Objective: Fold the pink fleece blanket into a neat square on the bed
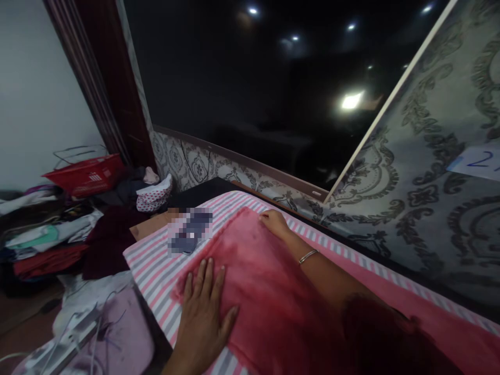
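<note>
A pink plush cloth (pixel 253 265) is spread over a pink, grey and white striped sheet (pixel 146 263). My left hand (pixel 205 307) lies palm down on the cloth's near left edge, fingers stretched out. At the cloth's far corner, my right hand (pixel 273 223) has its fingers pinched together on the edge. A bracelet (pixel 308 256) circles the right wrist. Beyond my left hand, a dark flat object (pixel 191 234) rests on the striped sheet; it is pixelated, so I cannot tell its kind.
Piled clothes (pixel 54 237) and a red bag (pixel 88 174) are at the left. Closer in, a power strip (pixel 66 338) with cables sits on a pinkish stool-like surface (pixel 135 333). A large dark screen (pixel 242 88) hangs on the patterned wall (pixel 422 187) behind.
</note>
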### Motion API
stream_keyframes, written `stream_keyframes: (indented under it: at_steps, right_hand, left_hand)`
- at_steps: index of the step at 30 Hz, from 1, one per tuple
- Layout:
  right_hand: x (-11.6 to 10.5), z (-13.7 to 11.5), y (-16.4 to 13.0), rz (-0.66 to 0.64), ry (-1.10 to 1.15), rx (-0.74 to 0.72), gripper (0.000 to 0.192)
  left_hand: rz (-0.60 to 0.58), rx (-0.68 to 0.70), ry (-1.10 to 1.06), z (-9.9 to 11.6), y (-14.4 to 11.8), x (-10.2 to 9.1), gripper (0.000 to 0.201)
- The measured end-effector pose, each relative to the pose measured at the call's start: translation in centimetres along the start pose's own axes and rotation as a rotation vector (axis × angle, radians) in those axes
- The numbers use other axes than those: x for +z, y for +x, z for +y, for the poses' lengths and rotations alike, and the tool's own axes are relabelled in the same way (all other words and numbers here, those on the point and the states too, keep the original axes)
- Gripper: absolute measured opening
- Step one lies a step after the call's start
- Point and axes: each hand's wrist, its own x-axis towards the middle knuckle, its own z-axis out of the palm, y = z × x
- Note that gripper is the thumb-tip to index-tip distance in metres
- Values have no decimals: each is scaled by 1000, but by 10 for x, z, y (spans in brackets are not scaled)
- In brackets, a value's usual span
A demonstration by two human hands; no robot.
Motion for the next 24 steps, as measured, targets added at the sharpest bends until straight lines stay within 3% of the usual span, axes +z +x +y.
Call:
stream_keyframes:
  at_steps: [9, 15, 20, 24]
  right_hand:
    - [29, -16, 24, 65, -56, 79, 18]
    - [22, -1, 37, 122, -40, 69, 23]
    - [20, 9, 42, 7, -9, 15, 17]
    - [4, 26, 26, -25, -53, 41, 33]
  left_hand:
    - [-41, -35, -47, 3, -3, 0, 80]
    - [-80, -31, -8, 3, -1, -4, 82]
    - [-58, -20, -9, 1, -2, -3, 86]
    - [-40, -36, -41, 0, -2, 1, 88]
